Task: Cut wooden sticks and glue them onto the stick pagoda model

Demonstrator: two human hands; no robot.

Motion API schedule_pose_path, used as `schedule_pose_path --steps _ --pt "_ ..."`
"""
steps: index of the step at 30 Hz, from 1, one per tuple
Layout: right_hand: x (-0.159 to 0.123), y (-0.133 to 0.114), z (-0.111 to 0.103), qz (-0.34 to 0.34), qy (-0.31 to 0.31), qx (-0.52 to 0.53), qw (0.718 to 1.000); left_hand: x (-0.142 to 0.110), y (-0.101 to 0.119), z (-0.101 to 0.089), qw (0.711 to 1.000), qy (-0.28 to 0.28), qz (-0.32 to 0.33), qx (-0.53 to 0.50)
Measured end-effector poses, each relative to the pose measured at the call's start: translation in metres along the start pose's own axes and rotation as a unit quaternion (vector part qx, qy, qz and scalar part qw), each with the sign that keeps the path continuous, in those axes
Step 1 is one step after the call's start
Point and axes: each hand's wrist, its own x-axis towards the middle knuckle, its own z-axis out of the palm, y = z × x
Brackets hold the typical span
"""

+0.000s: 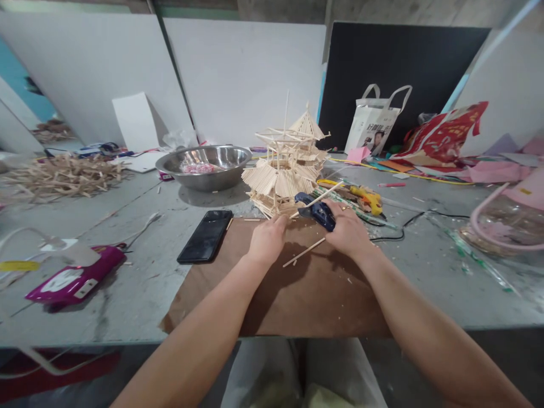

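Left hand (268, 239) fingers look clamped on a stick's (326, 193) near end; right hand (349, 228) fingers wrapped round the cutter (323, 216), its head at the stick (can't tell if it's biting). Sheet (323, 306) reaches the counter's (144, 294) front edge; tower (278, 178) at its far edge. Wide gap between phone (204, 237) and power strip (106, 263). Count: one phone, one bowl (204, 181), one glue gun (370, 200).
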Motion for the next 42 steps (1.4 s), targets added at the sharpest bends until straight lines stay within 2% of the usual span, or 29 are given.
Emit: schedule_pose_path --steps 9,19,31,42 --pt "-0.0006 0.0012 -0.0013 0.002 0.011 -0.023 1.000 -0.0001 -0.0007 0.0014 1.000 0.005 -0.003 -0.003" --pt "-0.0003 -0.0007 -0.0021 -0.012 -0.004 -0.020 1.000 0.0005 -0.0007 0.0022 1.000 0.015 -0.004 -0.020" --pt "-0.0007 -0.0041 -0.0064 0.025 -0.023 -0.029 0.999 -0.0001 0.0004 0.0000 1.000 0.013 -0.001 0.000" --pt "-0.0001 -0.0020 -0.0057 0.029 -0.026 -0.032 0.999 -0.0002 0.0006 -0.0001 1.000 -0.003 -0.001 0.003"
